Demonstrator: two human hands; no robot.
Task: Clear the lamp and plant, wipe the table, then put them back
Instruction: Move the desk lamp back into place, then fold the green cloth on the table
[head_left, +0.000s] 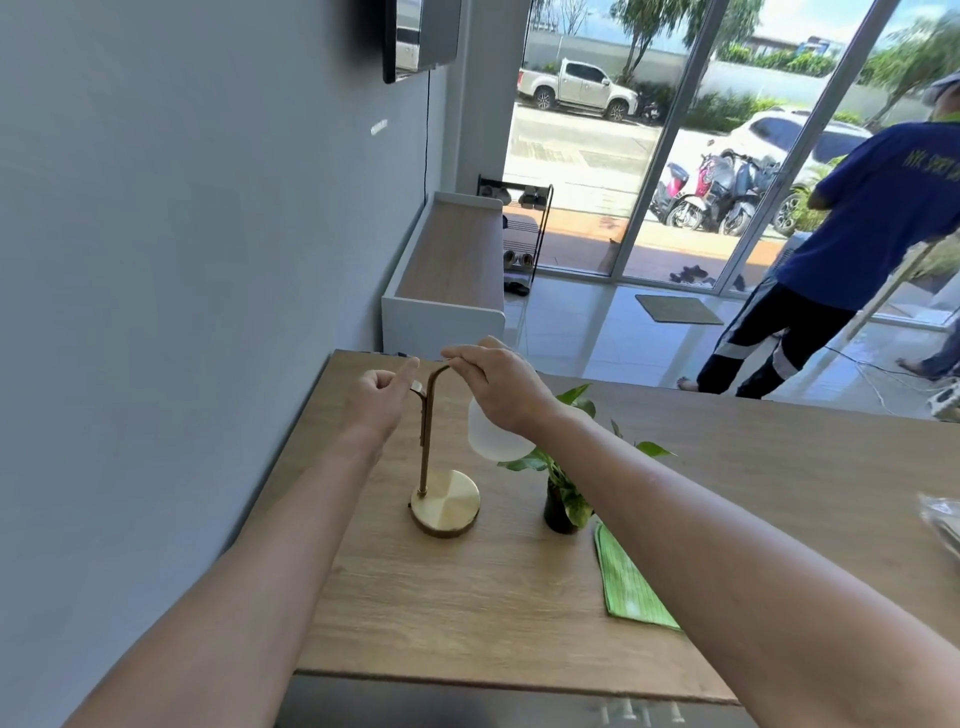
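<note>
the right hand (496, 387) pinches the top bend of the brass lamp (434, 457) between thumb and fingertips, just above its white shade (493, 436), while the lamp's round base rests on the wooden table (467, 597) near the left edge. the left hand (382, 397) hovers loosely curled beside the stem, index finger extended near the small side arm, gripping nothing. the potted plant (563, 493) stands just right of the lamp base, with a green cloth (628, 582) lying beside it.
</note>
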